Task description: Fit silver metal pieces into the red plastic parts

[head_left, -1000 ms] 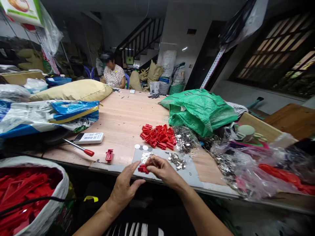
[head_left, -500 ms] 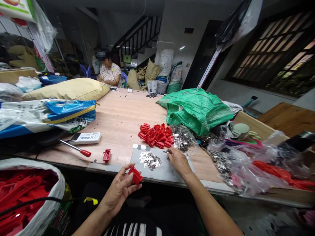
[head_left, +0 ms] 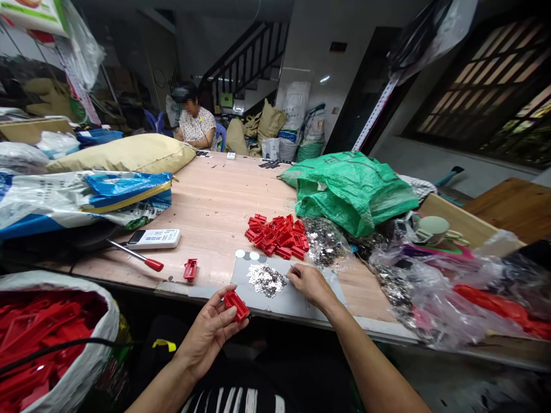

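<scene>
Our left hand (head_left: 215, 324) is turned palm up, nearer our body than the right. Its fingers are curled and the thumb presses a red plastic piece (head_left: 236, 305) against the fingertips. Its bare forearm comes in from the lower left. Our right hand (head_left: 310, 284) reaches farther forward, palm down, wrist straight, forearm stretched out from the lower right. Its thumb and forefinger appear pinched together, though we cannot tell whether they grip anything.
</scene>
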Action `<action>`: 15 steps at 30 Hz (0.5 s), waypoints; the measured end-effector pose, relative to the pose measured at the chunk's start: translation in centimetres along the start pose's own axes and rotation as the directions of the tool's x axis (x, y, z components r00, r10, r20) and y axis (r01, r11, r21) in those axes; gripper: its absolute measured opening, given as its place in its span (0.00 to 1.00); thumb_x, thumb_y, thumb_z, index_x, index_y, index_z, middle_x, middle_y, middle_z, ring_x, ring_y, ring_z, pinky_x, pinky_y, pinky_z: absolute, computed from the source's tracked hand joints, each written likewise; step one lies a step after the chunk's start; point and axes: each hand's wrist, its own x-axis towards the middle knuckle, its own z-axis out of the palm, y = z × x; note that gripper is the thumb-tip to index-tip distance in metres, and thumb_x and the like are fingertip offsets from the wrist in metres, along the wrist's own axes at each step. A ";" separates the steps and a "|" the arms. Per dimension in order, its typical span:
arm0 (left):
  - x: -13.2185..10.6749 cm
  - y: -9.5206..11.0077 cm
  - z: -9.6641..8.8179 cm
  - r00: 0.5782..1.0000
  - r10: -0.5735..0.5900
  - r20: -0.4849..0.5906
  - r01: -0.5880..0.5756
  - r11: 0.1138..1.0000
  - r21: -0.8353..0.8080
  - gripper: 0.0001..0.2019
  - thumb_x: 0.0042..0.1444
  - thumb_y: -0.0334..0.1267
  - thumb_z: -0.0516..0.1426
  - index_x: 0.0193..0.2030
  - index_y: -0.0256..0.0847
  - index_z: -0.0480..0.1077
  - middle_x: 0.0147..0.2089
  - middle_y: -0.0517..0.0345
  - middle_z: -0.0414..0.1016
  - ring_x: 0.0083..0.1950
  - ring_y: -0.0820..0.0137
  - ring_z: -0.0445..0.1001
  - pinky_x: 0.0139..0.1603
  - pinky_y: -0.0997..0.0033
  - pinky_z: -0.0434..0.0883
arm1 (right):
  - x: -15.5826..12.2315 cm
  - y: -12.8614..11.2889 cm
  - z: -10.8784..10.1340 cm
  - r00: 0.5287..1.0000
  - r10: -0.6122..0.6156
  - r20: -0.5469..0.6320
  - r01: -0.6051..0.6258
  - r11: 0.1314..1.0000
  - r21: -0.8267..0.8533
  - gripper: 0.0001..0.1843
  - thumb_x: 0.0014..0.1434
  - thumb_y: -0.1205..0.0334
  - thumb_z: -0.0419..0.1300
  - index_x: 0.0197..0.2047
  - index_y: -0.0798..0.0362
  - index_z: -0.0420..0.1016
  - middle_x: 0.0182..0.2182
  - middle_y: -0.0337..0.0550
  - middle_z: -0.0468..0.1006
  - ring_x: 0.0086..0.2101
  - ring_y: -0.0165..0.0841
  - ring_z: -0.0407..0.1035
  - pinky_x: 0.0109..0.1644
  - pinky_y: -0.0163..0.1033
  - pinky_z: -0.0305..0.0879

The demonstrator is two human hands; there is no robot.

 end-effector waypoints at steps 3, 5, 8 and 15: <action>-0.1 0.0 -0.1 0.999 0.001 0.037 -0.001 1.000 0.000 0.24 0.50 0.30 0.64 0.54 0.44 0.66 0.40 0.56 0.76 0.40 0.68 0.77 0.50 0.61 0.73 | -2.1 0.1 -0.1 1.000 0.004 0.019 -0.005 1.000 0.017 0.09 0.56 0.63 0.55 0.27 0.51 0.74 0.26 0.40 0.79 0.30 0.34 0.71 0.31 0.34 0.57; -0.1 -0.1 -0.2 0.998 -0.001 0.057 0.001 1.000 0.009 0.24 0.51 0.30 0.63 0.54 0.44 0.66 0.40 0.56 0.76 0.40 0.67 0.77 0.51 0.60 0.72 | -3.0 0.3 -0.3 1.000 0.020 -0.024 -0.019 1.000 0.024 0.09 0.58 0.63 0.53 0.31 0.51 0.74 0.31 0.42 0.80 0.33 0.35 0.72 0.34 0.34 0.58; -0.2 -0.1 -0.3 0.998 0.009 0.064 -0.009 1.000 0.010 0.24 0.51 0.30 0.63 0.55 0.44 0.65 0.41 0.56 0.76 0.41 0.68 0.77 0.52 0.59 0.72 | -3.9 0.8 -0.7 0.994 0.046 -0.102 -0.042 0.998 0.045 0.10 0.61 0.62 0.50 0.38 0.51 0.72 0.38 0.45 0.79 0.39 0.36 0.72 0.40 0.36 0.60; -0.6 0.3 0.0 0.997 0.062 0.035 -0.062 0.998 0.015 0.24 0.48 0.30 0.65 0.51 0.43 0.64 0.39 0.56 0.77 0.43 0.65 0.78 0.52 0.56 0.71 | -5.2 1.5 -0.2 0.996 0.035 -0.082 -0.027 0.995 0.094 0.08 0.59 0.64 0.51 0.36 0.50 0.72 0.37 0.42 0.79 0.39 0.36 0.72 0.41 0.36 0.62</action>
